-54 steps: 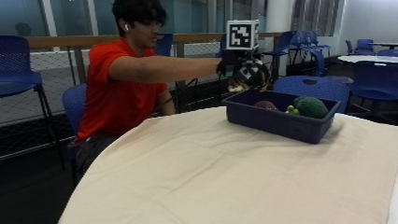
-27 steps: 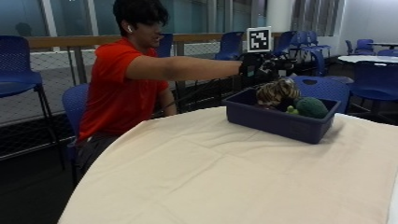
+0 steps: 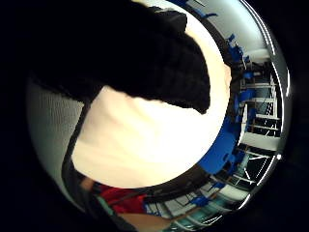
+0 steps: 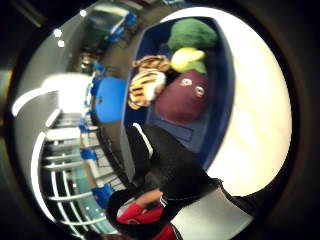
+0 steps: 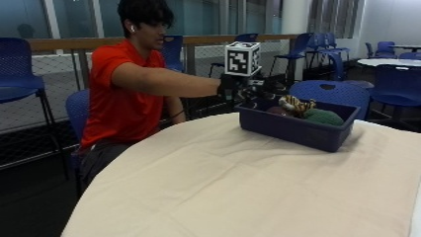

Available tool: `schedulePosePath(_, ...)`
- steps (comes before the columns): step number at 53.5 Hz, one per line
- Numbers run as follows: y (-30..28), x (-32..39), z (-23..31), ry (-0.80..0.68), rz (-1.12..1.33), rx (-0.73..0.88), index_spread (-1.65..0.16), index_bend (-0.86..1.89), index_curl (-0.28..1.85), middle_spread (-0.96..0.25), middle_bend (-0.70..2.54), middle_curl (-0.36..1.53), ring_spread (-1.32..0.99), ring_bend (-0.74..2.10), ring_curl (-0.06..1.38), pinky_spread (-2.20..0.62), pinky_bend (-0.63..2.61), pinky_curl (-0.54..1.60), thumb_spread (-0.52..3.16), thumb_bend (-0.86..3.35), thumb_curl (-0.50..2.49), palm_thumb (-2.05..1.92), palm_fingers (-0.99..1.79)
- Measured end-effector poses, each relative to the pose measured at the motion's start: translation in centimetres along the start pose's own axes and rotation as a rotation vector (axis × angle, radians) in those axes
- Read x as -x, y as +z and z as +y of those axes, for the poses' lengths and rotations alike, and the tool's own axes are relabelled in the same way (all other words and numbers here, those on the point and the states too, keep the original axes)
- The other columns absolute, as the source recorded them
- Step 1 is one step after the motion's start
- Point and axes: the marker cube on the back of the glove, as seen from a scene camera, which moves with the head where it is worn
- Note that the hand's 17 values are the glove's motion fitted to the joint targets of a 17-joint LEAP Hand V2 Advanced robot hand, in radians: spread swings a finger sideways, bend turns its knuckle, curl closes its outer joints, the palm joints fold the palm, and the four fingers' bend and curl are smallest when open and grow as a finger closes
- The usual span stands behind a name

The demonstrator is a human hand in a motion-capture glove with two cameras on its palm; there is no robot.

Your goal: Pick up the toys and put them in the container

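On the cream-covered table a dark blue container (image 5: 309,132) stands at the far right. A striped tiger toy (image 5: 296,104) lies in it beside a green plush (image 5: 323,117). My gloved right hand (image 5: 238,89) hovers just outside the container's end nearest the person, fingers relaxed and holding nothing. The thumb side palm view looks down into the container (image 4: 222,125): the tiger (image 4: 147,82), a maroon plush with eyes (image 4: 182,97), a yellow-green plush (image 4: 187,59) and the green plush (image 4: 192,32) lie together. A black glove finger (image 3: 145,63) blocks much of the little finger side view.
The cloth-covered table (image 5: 236,187) stretches wide in front of the container. Blue chairs (image 5: 332,91) stand close behind the container, with more chairs and a railing (image 5: 197,39) further back. The person sits at the table's far left edge.
The hand carried the tiger toy over the container and let it go. The tiger now lies inside, and the empty hand has drawn back toward the person.
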Motion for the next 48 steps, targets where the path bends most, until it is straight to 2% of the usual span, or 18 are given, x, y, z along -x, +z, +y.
schedulePosePath(21,1.8,-11.2,8.0,0.187,0.008,0.016,-0.34,0.13,0.29,-0.04,0.12,0.21,0.09,0.15,0.21,0.12,1.18,0.35,1.05,-0.09,0.20,-0.13,-0.23)
schedulePosePath(48,0.3,-14.4,12.2,0.228,-0.035,0.011,-0.34,0.14,0.26,-0.04,0.12,0.20,0.09,0.15,0.17,0.12,1.13,0.33,1.07,-0.08,0.15,-0.11,-0.22)
